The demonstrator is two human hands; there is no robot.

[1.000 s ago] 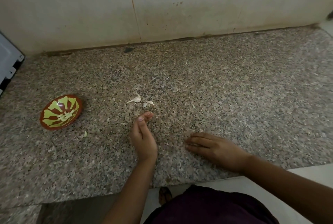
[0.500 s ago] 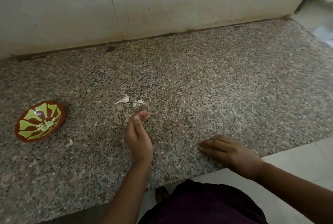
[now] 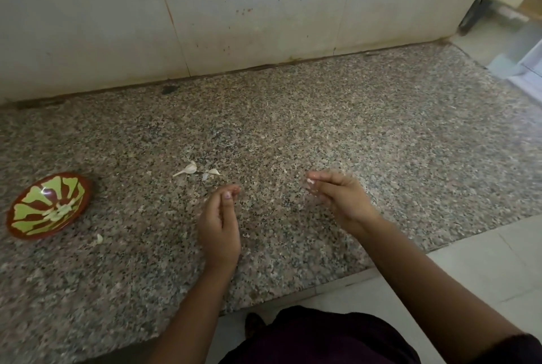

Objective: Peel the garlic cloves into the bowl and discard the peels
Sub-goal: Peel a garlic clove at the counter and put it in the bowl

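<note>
Now: your left hand point(image 3: 218, 223) is edge-down over the middle of the counter point(image 3: 381, 135), fingers curled, thumb tip against the fingertips point(image 3: 234, 188). Whether anything is pinched there, I cannot tell. Your right hand point(image 3: 343, 199) is raised nearer the front edge, fingers together and fairly straight, and it is blurred. A pale fleck at its tips may be peel or nail, so that grip is undetermined too.

Peels point(image 3: 187, 169): two pale pieces lie mid-counter, just beyond the left fingertips and apart from them. The bowl point(image 3: 85, 187) sits well to the left, nearer the front edge than the wall. Pale cloves point(image 3: 58, 211) lie in its middle. One scrap point(image 3: 99, 239) lies on the stone just beside the bowl, on the front side.

Risks, as judged:
- The peels look light, so a quick sweep could scatter them toward the front edge and off it.
- The scrap blends into the speckled stone and is easy to miss when you gather.
- If the scrap is clove rather than peel, it could go out with the waste.

Not readable:
- What either palm holds.
- Whether the scrap is peel or clove; it is too small to tell.
- The counter's left end, which is cut off.
- No bin and no unpeeled garlic are in view.
</note>
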